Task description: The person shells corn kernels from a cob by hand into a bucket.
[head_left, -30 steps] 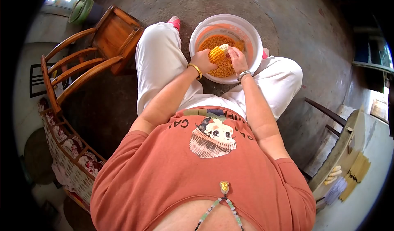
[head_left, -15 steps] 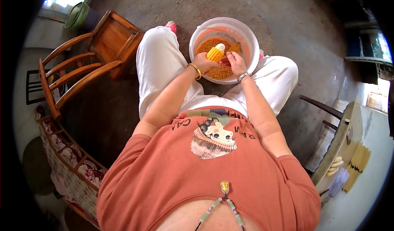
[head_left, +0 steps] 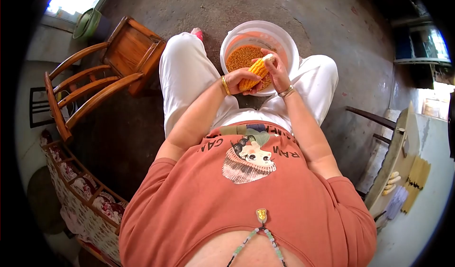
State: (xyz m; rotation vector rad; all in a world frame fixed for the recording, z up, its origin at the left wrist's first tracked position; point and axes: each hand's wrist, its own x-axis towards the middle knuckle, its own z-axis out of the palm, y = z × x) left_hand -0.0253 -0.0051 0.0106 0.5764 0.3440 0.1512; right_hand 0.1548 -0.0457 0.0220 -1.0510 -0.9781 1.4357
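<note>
A corn cob (head_left: pixel 256 72), yellow with kernels along most of its length and pale at its upper tip, is held over a white bucket (head_left: pixel 292 42). My left hand (head_left: pixel 241 80) wraps round the cob's lower part, a gold bangle on the wrist. My right hand (head_left: pixel 278 72), with a silver bracelet, has its fingers closed round the upper end, near the bare tip. Loose kernels (head_left: pixel 244 57) cover the bottom of the bucket, whose inside looks orange. The bucket stands on the floor between my knees.
A wooden chair (head_left: pixel 129 49) stands to the left, with a green container (head_left: pixel 86 24) behind it. Below it is a patterned seat (head_left: pixel 85 191). At the right a table (head_left: pixel 398 158) has several pale cobs (head_left: pixel 391 183) near its edge. Concrete floor (head_left: pixel 199 6) lies beyond the bucket.
The cob has come lower and tilts to the upper right. My right hand has moved from beside the cob up to its tip end and closed round it.
</note>
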